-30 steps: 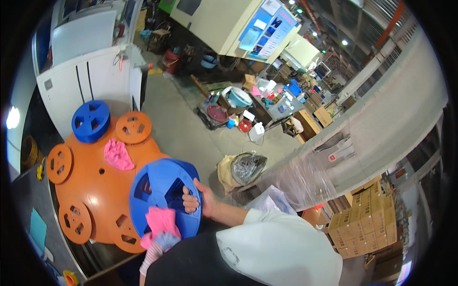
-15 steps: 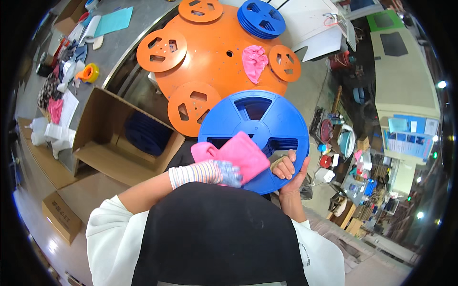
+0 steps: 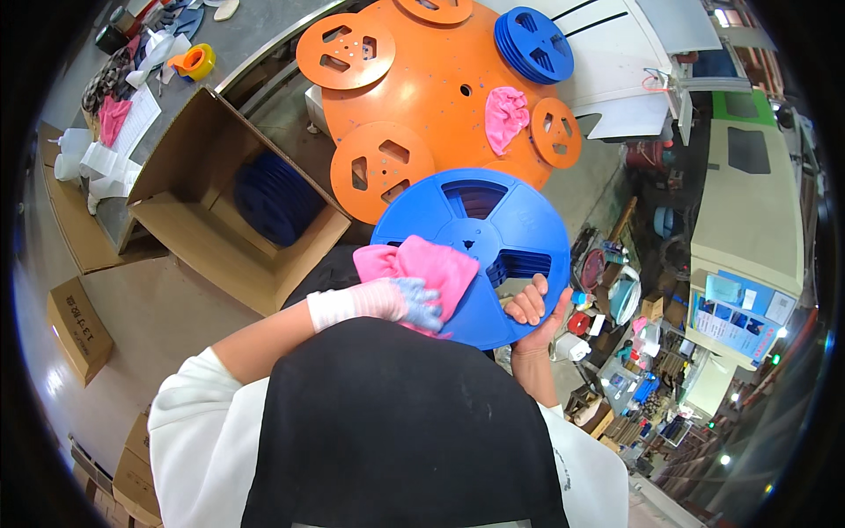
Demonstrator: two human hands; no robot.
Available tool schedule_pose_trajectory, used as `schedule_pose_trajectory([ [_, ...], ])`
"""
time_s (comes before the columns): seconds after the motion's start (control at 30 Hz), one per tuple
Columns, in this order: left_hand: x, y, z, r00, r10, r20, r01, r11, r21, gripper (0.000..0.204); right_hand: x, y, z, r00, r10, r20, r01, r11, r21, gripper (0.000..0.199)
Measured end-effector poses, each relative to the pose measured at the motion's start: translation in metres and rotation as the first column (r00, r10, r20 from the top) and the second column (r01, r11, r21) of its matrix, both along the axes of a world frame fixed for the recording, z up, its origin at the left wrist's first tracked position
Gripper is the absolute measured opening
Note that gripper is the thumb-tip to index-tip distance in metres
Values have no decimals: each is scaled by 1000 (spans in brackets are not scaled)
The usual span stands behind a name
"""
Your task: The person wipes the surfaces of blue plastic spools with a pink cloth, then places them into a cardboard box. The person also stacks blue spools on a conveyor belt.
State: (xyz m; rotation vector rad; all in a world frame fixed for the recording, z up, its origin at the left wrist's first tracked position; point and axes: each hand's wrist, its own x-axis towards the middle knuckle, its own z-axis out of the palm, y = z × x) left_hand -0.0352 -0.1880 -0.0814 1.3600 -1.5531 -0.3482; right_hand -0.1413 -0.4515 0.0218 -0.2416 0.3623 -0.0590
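In front of my chest is a large blue plastic reel point(image 3: 526, 216) with wedge-shaped windows. More blue edges show through the windows, so it may be a stack; I cannot tell. My left hand point(image 3: 420, 302), in a light striped glove, presses a bunched pink cloth point(image 3: 436, 267) against the reel's near left face. Bare, my right hand point(image 3: 535, 312) grips the near right rim, its fingers hooked through a window. The cloth covers the lower left window.
Beyond the reel is an orange round table point(image 3: 422, 84) with orange discs, a stack of blue reels point(image 3: 528, 40) and another pink cloth point(image 3: 507, 119). An open cardboard box point(image 3: 238, 242) at left holds blue reels point(image 3: 273, 189). A cluttered grey bench point(image 3: 242, 44) is behind it.
The view has turned, shifting the orange table toward the right and upward. My left hand and the cloth have moved slightly left over the reel. My right hand keeps its grip.
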Motion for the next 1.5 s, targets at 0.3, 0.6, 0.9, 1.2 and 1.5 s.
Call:
schedule_pose_trajectory([
  [0.3, 49, 96, 73, 703, 449, -551, -287, 888, 359, 32, 18, 7, 16, 984, 69, 165, -53, 994, -100, 44],
  [0.6, 29, 112, 67, 454, 794, -404, -634, 607, 480, 87, 60, 21, 40, 947, 129, 293, -98, 988, -119, 48],
  [0.9, 21, 101, 54, 730, 574, 371, -676, 689, 261, 52, 107, 48, 42, 913, 306, 272, -263, 947, -181, 43],
  [1.2, -10, 138, 41, 386, 700, -601, -683, 655, 324, 29, 127, 63, 46, 946, 289, -147, -322, 792, -519, 60],
  [1.5, -34, 200, 19, -396, 56, -917, -664, 673, 327, 33, 107, 55, 26, 946, 210, -246, -318, 746, -586, 49],
])
